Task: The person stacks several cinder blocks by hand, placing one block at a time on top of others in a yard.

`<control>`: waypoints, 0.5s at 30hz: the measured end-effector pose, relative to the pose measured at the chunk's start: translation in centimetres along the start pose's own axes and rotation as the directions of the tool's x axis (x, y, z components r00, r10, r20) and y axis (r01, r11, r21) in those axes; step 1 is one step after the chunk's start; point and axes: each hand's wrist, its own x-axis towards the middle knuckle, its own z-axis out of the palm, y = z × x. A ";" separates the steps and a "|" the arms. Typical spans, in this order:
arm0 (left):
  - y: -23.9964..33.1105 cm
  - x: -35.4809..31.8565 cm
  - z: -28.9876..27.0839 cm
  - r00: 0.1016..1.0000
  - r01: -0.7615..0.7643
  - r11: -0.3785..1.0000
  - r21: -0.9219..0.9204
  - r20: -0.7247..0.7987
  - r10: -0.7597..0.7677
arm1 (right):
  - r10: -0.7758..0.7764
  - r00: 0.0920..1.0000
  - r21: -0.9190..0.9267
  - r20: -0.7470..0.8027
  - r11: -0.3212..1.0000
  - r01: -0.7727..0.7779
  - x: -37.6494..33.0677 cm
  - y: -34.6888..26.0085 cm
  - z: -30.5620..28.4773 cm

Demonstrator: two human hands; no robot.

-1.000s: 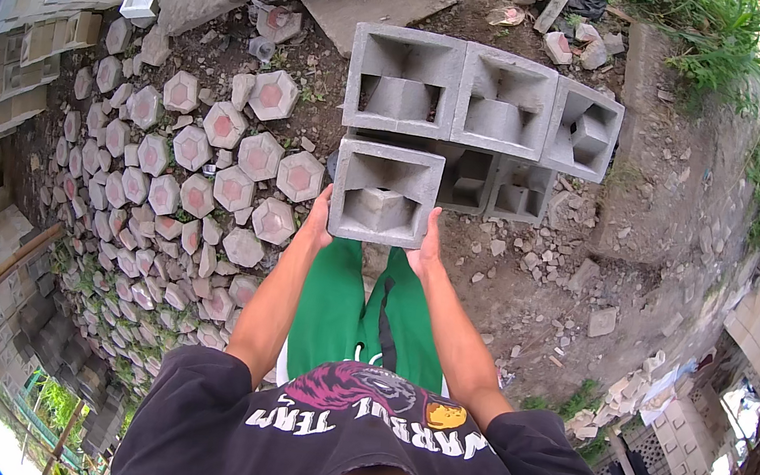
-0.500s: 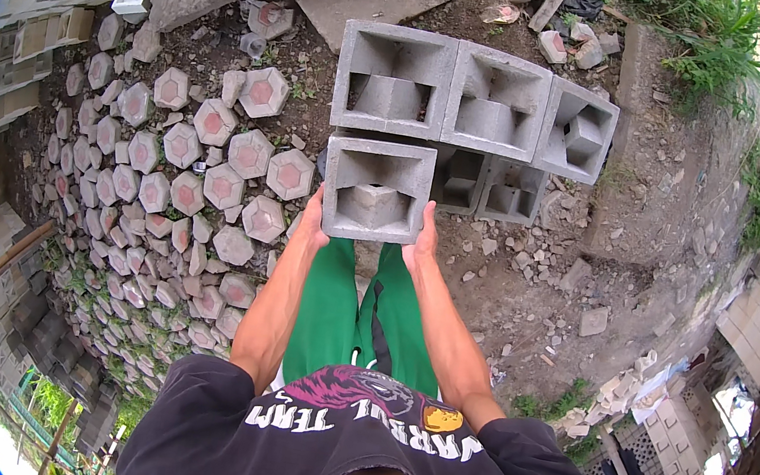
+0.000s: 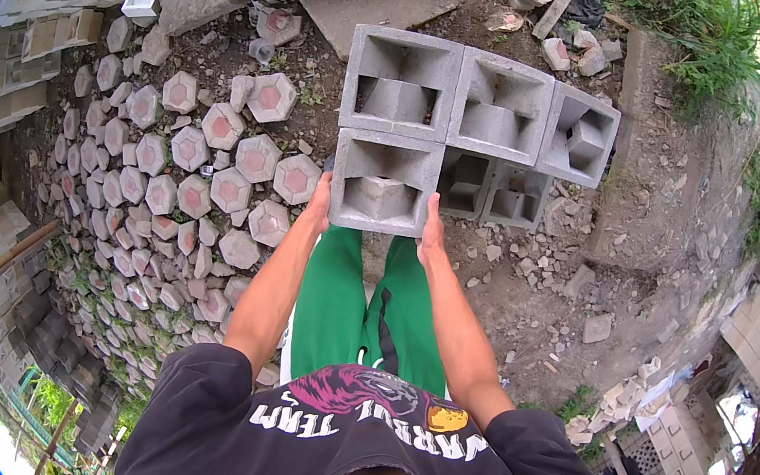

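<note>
Bare dirt ground point(image 3: 529, 289) strewn with rubble is filling the middle of the frame, with hexagonal paving blocks point(image 3: 211, 183) spreading across the left side and grass point(image 3: 725, 34) growing at the upper right. A person in green trousers point(image 3: 360, 303) is standing over it, both arms reaching up from the lower edge. The left hand point(image 3: 318, 204) is pressing flat against the left side of a hollow grey concrete block point(image 3: 384, 182), and the right hand point(image 3: 431, 230) is pressing against its right side, so the block is sitting clamped between the two hands at frame centre. Just above it, a row of three similar hollow blocks point(image 3: 478, 105) is lying, the nearest touching or almost touching the held block. Two smaller hollow blocks point(image 3: 490, 190) are lying just to its right.
</note>
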 end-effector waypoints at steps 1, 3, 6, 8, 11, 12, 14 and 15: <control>0.3 0.3 -0.9 0.995 -0.095 0.981 0.170 -0.022 0.100 | -0.010 1.000 -0.218 -0.023 0.976 0.005 0.2 -0.2 -0.5; 0.9 0.3 -0.2 0.981 -0.176 0.922 0.346 -0.011 0.191 | -0.040 0.997 -0.244 0.068 0.968 0.055 2.2 0.3 -2.2; 2.1 -0.1 1.1 0.959 -0.266 0.940 0.213 0.159 0.235 | -0.053 0.975 -0.256 0.214 0.961 0.109 3.0 -0.7 -2.1; 2.7 0.4 1.9 0.955 -0.263 0.947 0.184 0.190 0.229 | -0.077 0.966 -0.232 0.245 0.963 0.136 4.3 -1.8 -1.7; 2.4 0.1 2.2 0.950 -0.267 0.954 0.137 0.207 0.236 | -0.118 0.965 -0.290 0.236 0.939 0.186 3.8 -4.1 0.4; 2.6 -0.3 3.2 0.945 -0.280 0.950 0.138 0.215 0.247 | -0.138 0.957 -0.256 0.254 0.945 0.204 4.3 -4.6 0.4; 2.3 0.0 2.1 0.938 -0.318 0.935 0.156 0.191 0.287 | -0.123 0.966 -0.275 0.225 0.944 0.184 2.6 -6.3 3.4; 2.3 0.1 2.2 0.928 -0.350 0.917 0.191 0.201 0.313 | -0.138 0.975 -0.278 0.173 0.943 0.183 1.9 -7.1 4.0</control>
